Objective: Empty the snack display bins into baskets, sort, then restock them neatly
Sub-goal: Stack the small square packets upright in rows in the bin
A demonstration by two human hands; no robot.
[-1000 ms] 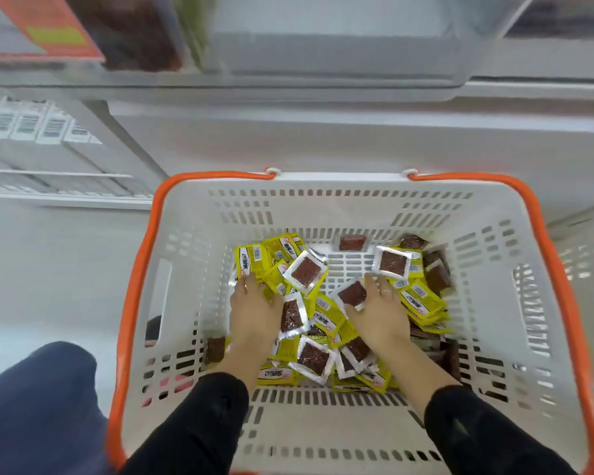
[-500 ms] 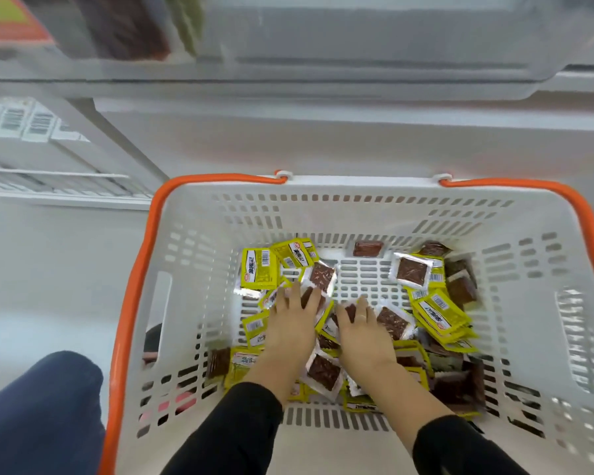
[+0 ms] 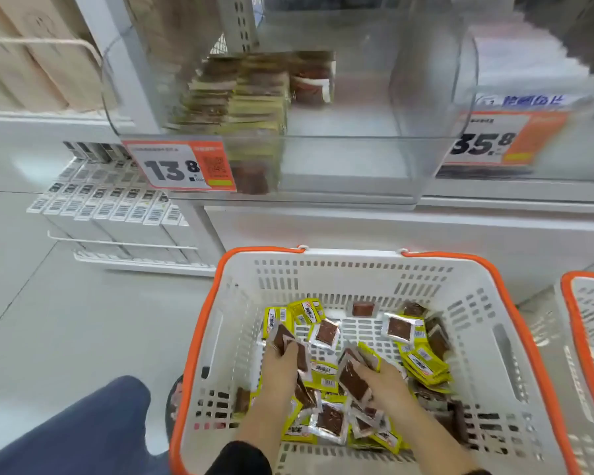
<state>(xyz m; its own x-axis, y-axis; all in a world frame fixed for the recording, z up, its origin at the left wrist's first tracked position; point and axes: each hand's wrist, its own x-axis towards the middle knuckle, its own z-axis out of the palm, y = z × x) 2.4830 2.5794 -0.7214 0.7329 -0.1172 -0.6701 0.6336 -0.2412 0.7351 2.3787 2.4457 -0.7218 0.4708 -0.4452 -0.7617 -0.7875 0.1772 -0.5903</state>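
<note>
Bright, even white light is filling the aisle from overhead, casting barely any shadows. The clear display bin is smearing with motion blur, and the price tags are going soft. Pale glare is washing over the floor. Straight lines are bowing outward near the edges, wide-angle style.

- A retail shop, at a snack aisle.
- Orange price tags reading 13.8 and 35.8 hang on clear display bins of stacked packets.
- Barcoded white boxes fill a low shelf.
- An orange-rimmed shopping basket sits on the floor.
</note>
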